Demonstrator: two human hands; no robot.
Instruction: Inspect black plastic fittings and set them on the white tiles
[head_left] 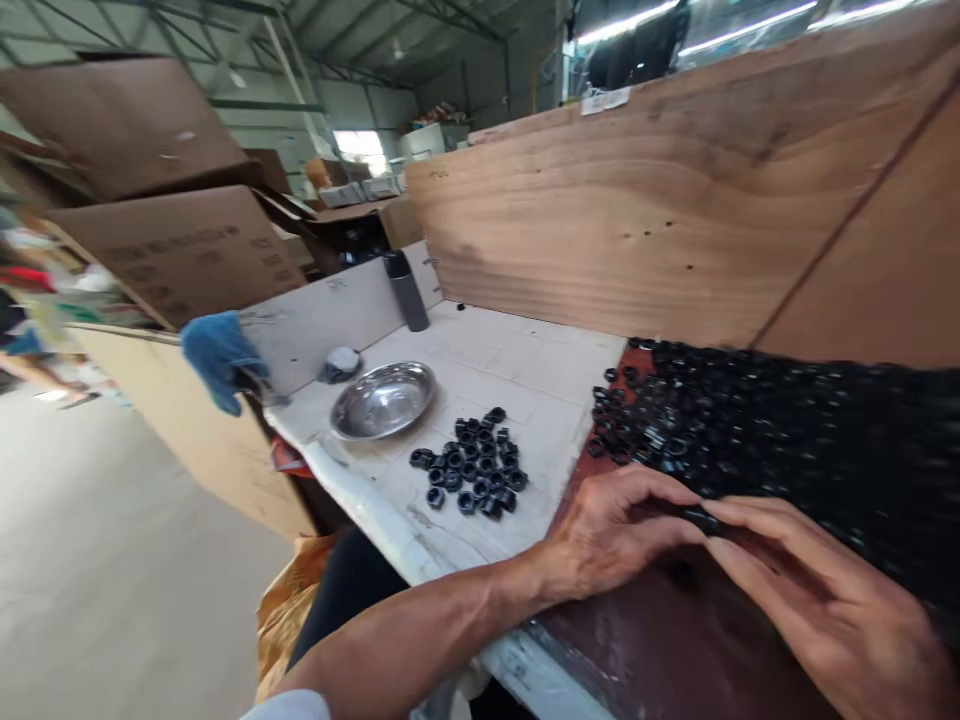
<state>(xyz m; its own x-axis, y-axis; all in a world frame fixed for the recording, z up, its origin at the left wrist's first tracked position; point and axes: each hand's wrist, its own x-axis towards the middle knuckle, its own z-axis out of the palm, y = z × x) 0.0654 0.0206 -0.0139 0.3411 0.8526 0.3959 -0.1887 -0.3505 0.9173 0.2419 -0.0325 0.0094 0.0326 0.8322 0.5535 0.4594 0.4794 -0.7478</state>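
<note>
I have a small black piece (702,518) pinched between my two hands, right of centre in the lower part of the frame; most of it is hidden by my fingertips, so I cannot tell its full shape. My left hand (611,530) has its fingers closed on the piece from the left; my right hand (840,600) meets it from the right, its fingers gripping the same piece, thumb and forefinger drawn together.

Under my hands lies a dark reddish-brown surface (637,650); just beyond them, a big heap of black ring-shaped pieces (795,430) spreads to the right edge of the frame, blurred toward that side. Left of my hands, on the pale counter (517,350), sits a smaller cluster of black rings (480,465); a shiny metal bowl (384,400) stands near it, to its upper left; beside the bowl is a small white-topped object (342,363), and farther back a dark bottle (406,292) leans against the low white side board (322,310).

A blue glove (221,355) hangs over the counter's left end; cardboard boxes (195,255) fill the upper left; a plywood panel (615,210) rises behind the counter, across the upper right.
</note>
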